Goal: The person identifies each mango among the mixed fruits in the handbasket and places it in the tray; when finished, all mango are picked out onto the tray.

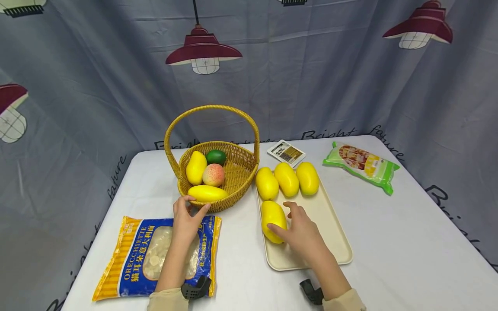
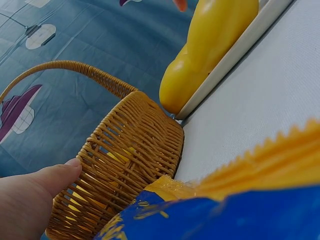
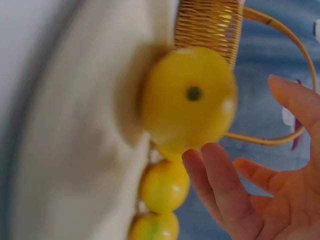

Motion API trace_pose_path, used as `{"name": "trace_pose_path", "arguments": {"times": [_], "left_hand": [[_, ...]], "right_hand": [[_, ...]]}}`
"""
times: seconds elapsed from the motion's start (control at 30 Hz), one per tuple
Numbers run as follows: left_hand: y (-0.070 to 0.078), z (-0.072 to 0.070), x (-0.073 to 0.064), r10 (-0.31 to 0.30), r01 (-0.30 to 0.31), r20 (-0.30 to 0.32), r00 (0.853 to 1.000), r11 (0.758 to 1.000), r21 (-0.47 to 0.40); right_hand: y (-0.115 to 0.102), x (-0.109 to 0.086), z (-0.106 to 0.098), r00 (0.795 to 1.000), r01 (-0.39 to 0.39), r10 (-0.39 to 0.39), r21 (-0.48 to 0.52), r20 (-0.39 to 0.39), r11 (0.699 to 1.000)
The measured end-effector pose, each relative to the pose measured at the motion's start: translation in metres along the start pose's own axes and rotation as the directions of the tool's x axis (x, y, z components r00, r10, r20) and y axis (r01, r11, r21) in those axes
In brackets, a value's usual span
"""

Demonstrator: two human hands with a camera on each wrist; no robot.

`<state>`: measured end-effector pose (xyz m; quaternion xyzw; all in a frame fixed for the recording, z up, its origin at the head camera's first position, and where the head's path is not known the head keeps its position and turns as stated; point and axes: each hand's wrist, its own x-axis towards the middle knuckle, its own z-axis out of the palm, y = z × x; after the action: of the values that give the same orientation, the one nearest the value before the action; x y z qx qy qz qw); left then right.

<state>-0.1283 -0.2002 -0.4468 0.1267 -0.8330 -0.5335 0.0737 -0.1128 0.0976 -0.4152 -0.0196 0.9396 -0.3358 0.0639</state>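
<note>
At the near rim of the wicker basket [image 1: 237,196], my left hand [image 1: 186,224] pinches the edge. Its thumb [image 2: 62,175] lies against the outer weave in the left wrist view; the other fingertips are hidden there. Inside the basket are a peach [image 1: 213,175], a small dark green fruit [image 1: 215,157], a yellow mango [image 1: 196,168] and a longer yellow fruit [image 1: 208,193]. My right hand [image 1: 303,235] is spread beside and over the front mango [image 1: 273,220] on the cream tray [image 1: 330,235]. In the right wrist view its fingers [image 3: 225,187] are not closed round that mango [image 3: 187,117].
Three more mangoes, one of them the middle mango [image 1: 286,179], line the tray's far end. Behind it lies a small flat packet [image 1: 286,153]. A green-edged food bag [image 1: 362,166] sits at the back right. A blue-and-yellow pasta bag [image 1: 136,263] lies under my left forearm.
</note>
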Motion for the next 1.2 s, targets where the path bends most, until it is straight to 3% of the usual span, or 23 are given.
{"name": "trace_pose_path", "arguments": {"times": [0.13,0.27,0.5,0.63,0.8,0.9,1.07,1.2], "left_hand": [[0.000,-0.002,0.001,-0.001,0.001,0.000,1.000,1.000,0.000],[-0.001,-0.004,0.001,0.001,-0.001,-0.002,1.000,1.000,0.004],[-0.004,-0.003,0.000,0.010,-0.009,-0.013,1.000,1.000,0.008],[-0.003,-0.002,0.000,0.020,-0.020,-0.018,1.000,1.000,0.005],[-0.002,-0.001,0.001,0.030,-0.030,-0.008,1.000,1.000,-0.009],[-0.003,0.001,0.001,0.027,-0.027,-0.009,1.000,1.000,-0.010],[-0.002,0.002,0.001,0.032,-0.032,-0.016,0.999,0.999,-0.003],[-0.002,0.002,0.001,0.043,-0.043,-0.024,0.999,0.999,0.002]], "right_hand": [[-0.011,0.002,-0.014,0.996,0.073,-0.073,-0.003,-0.049,0.997],[-0.028,0.009,-0.029,0.979,0.180,-0.177,0.020,-0.101,0.983],[-0.074,0.035,-0.036,0.912,0.406,-0.403,0.024,-0.084,0.914],[-0.098,0.054,-0.024,0.887,0.461,-0.460,0.062,-0.036,0.885],[-0.112,0.085,0.004,0.888,0.446,-0.454,0.108,0.071,0.889],[-0.115,0.100,0.022,0.875,0.454,-0.466,0.114,0.128,0.884],[-0.119,0.116,0.042,0.860,0.479,-0.475,0.023,0.187,0.877],[-0.123,0.122,0.051,0.836,0.519,-0.485,-0.081,0.258,0.851]]}}
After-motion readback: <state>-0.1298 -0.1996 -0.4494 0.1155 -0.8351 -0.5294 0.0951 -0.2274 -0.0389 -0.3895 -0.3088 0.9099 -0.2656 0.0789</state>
